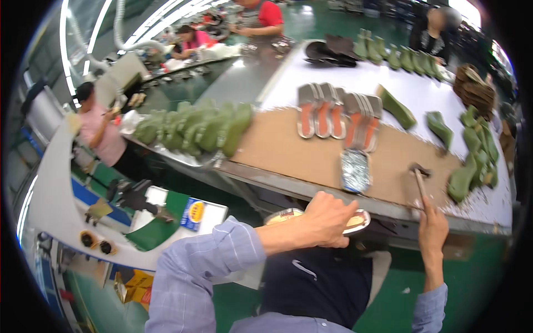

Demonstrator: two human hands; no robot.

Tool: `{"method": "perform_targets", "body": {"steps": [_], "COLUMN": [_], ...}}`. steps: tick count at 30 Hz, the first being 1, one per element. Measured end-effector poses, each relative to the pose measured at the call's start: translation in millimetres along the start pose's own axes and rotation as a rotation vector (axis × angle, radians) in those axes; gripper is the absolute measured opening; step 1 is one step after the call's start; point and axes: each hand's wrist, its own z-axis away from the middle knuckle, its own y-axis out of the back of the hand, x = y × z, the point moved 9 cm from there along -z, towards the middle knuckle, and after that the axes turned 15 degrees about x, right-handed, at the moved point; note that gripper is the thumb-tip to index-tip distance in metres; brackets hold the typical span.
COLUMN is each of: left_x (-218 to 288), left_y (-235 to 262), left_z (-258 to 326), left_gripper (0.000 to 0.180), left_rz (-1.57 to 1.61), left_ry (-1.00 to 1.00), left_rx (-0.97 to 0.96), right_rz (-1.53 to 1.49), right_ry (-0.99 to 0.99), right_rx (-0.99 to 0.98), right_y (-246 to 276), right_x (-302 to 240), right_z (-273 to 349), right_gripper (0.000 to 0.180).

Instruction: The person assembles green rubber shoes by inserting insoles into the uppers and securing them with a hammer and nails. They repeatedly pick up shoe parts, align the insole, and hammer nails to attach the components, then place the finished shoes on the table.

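Observation:
In front of my lap, my left hand is closed over the middle of a long shoe-shaped piece with a pale rim. Its two ends stick out on either side of my fingers, and the middle is hidden beneath them. Over on the right, my right hand grips a hammer by its wooden handle. The hammer's dark head is over the brown board on the table. A small tray with shiny, silvery contents lies between the two hands, farther off.
Grey-and-orange insoles are laid out on the board. Green shoe lasts stand in a group at the left, with more at the right. Dark leather pieces lie at the far side. A side bench curves round my left. Several people work beyond.

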Motion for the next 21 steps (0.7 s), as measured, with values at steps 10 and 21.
{"method": "perform_targets", "body": {"steps": [10, 21], "left_x": [-227.3, -318.5], "left_y": [102.2, 12.2], "left_z": [124.0, 99.1], "left_gripper": [0.052, 0.072], "left_rz": [0.755, 0.236], "left_ry": [0.751, 1.055], "left_rx": [1.083, 0.694], "right_rz": [-0.083, 0.003], "right_ry": [0.038, 0.047], "right_rx": [0.162, 0.141], "right_y": [-37.6, -35.7], "right_x": [-1.3, 0.3], "right_z": [9.1, 8.0], "right_gripper": [0.043, 0.042]}}
